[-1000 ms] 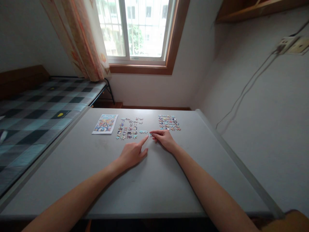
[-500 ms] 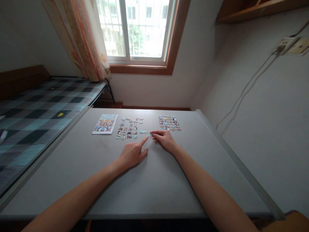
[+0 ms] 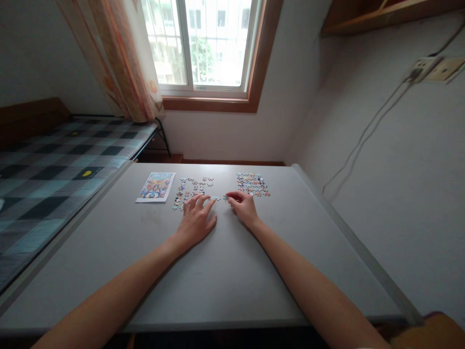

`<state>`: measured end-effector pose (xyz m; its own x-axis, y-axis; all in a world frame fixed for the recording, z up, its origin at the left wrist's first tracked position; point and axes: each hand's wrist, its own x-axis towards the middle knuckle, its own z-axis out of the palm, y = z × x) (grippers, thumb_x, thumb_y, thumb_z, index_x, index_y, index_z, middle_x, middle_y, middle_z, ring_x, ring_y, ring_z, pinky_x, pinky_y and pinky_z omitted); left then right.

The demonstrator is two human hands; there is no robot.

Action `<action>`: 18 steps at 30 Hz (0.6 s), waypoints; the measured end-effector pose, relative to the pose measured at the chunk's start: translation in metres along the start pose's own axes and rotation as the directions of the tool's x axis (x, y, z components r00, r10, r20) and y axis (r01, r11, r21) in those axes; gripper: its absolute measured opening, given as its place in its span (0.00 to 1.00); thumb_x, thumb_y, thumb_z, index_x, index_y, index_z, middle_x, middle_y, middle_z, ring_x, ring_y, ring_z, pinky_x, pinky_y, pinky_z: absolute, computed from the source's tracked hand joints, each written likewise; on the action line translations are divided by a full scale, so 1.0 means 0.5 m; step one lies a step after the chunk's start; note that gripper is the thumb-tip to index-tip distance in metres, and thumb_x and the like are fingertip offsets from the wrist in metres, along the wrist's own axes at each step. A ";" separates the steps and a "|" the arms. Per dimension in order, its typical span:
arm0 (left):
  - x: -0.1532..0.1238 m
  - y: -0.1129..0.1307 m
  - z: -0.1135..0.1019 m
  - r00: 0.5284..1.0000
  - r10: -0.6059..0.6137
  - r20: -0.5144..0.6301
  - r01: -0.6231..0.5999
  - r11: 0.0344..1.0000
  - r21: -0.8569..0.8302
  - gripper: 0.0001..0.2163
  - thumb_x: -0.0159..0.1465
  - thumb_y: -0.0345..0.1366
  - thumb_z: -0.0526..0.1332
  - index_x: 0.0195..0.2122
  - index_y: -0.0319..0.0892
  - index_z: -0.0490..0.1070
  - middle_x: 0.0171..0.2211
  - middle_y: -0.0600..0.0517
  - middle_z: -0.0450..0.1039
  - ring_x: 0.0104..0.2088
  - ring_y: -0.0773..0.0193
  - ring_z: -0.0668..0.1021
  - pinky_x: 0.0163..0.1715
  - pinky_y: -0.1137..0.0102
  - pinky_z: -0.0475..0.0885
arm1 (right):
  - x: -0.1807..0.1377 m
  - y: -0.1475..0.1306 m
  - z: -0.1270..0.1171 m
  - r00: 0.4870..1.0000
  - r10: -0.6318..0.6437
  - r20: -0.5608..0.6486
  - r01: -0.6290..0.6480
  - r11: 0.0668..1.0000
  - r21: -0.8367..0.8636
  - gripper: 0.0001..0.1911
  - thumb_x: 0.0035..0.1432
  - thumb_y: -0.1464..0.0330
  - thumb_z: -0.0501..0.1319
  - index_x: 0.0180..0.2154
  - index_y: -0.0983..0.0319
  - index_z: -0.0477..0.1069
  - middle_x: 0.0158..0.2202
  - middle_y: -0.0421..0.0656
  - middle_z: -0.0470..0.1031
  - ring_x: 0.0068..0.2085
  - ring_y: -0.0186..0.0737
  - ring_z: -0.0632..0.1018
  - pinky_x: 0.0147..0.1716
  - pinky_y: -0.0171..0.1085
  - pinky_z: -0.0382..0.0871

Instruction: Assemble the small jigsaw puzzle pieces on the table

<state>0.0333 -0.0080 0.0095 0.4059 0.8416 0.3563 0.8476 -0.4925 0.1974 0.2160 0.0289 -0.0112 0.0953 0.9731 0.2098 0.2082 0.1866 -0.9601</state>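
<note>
My right hand (image 3: 244,208) pinches a small puzzle piece (image 3: 225,197) between thumb and index finger, just above the grey table. Slightly left of it lies a short light-blue strip of puzzle pieces (image 3: 216,198), apart from the held piece. My left hand (image 3: 196,220) is open, fingers spread over the near edge of the left group of puzzle pieces (image 3: 182,187) and hiding some of them. Its index fingertip is at the blue strip; whether it touches I cannot tell. A second group of puzzle pieces (image 3: 252,184) lies beyond my right hand.
A colourful printed picture sheet (image 3: 156,187) lies on the left of the table (image 3: 232,271). A bed with a checked cover (image 3: 72,160) stands to the left. Ahead are a window and a curtain (image 3: 119,68); a cable (image 3: 359,145) hangs on the right wall.
My left hand has gone from pointing with its index finger to spread fingers, shifting left over the pieces. My right hand has moved slightly away from me, still pinching the piece.
</note>
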 end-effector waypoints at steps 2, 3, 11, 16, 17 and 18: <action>0.002 0.003 0.003 1.000 0.004 0.020 -0.005 0.999 0.034 0.23 0.62 0.42 0.55 0.59 0.46 0.61 0.58 0.45 0.60 0.61 0.49 0.55 0.59 0.53 0.47 | 0.007 0.001 0.009 0.998 -0.056 -0.008 0.056 0.996 -0.071 0.11 0.48 0.66 0.59 0.32 0.63 0.76 0.31 0.45 0.78 0.31 0.38 0.75 0.33 0.37 0.70; 0.003 0.005 0.004 1.000 0.004 0.029 -0.005 0.999 0.044 0.24 0.62 0.43 0.55 0.59 0.46 0.60 0.59 0.45 0.59 0.62 0.49 0.53 0.60 0.53 0.45 | 0.011 0.001 0.013 0.997 -0.075 -0.004 0.075 0.992 -0.100 0.11 0.48 0.67 0.58 0.33 0.63 0.76 0.32 0.45 0.78 0.32 0.38 0.75 0.35 0.37 0.70; 0.005 0.000 0.017 0.994 -0.020 0.103 0.014 0.998 0.063 0.25 0.63 0.47 0.52 0.60 0.46 0.59 0.59 0.47 0.60 0.63 0.49 0.50 0.60 0.52 0.42 | 0.038 0.004 0.038 0.991 -0.133 -0.021 0.127 0.974 -0.186 0.10 0.49 0.70 0.57 0.32 0.62 0.76 0.32 0.44 0.78 0.33 0.38 0.75 0.37 0.37 0.69; 0.003 -0.003 0.019 0.994 -0.026 0.103 0.018 0.997 0.070 0.25 0.63 0.48 0.50 0.59 0.45 0.61 0.59 0.47 0.61 0.62 0.50 0.51 0.60 0.53 0.42 | 0.034 0.008 0.036 0.991 -0.131 -0.006 0.127 0.972 -0.199 0.10 0.50 0.70 0.57 0.32 0.62 0.76 0.31 0.44 0.78 0.32 0.38 0.76 0.36 0.37 0.69; 0.003 -0.003 0.018 0.995 -0.024 0.101 0.017 0.997 0.070 0.24 0.63 0.48 0.50 0.59 0.44 0.61 0.58 0.47 0.61 0.62 0.50 0.51 0.60 0.53 0.42 | 0.033 0.009 0.036 0.991 -0.133 0.002 0.131 0.970 -0.206 0.10 0.50 0.70 0.57 0.32 0.62 0.76 0.31 0.44 0.78 0.31 0.37 0.75 0.36 0.37 0.69; 0.003 -0.003 0.017 0.995 -0.023 0.099 0.016 0.997 0.070 0.24 0.63 0.48 0.50 0.58 0.44 0.61 0.58 0.47 0.61 0.62 0.50 0.51 0.60 0.53 0.42 | 0.032 0.009 0.036 0.991 -0.137 0.010 0.136 0.967 -0.214 0.10 0.50 0.70 0.57 0.32 0.62 0.76 0.31 0.44 0.78 0.31 0.37 0.75 0.36 0.37 0.69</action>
<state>0.0354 -0.0039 0.0018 0.4180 0.8706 0.2595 0.8759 -0.4620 0.1391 0.2010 0.0474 -0.0153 0.0561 0.9397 0.3373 0.4225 0.2838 -0.8608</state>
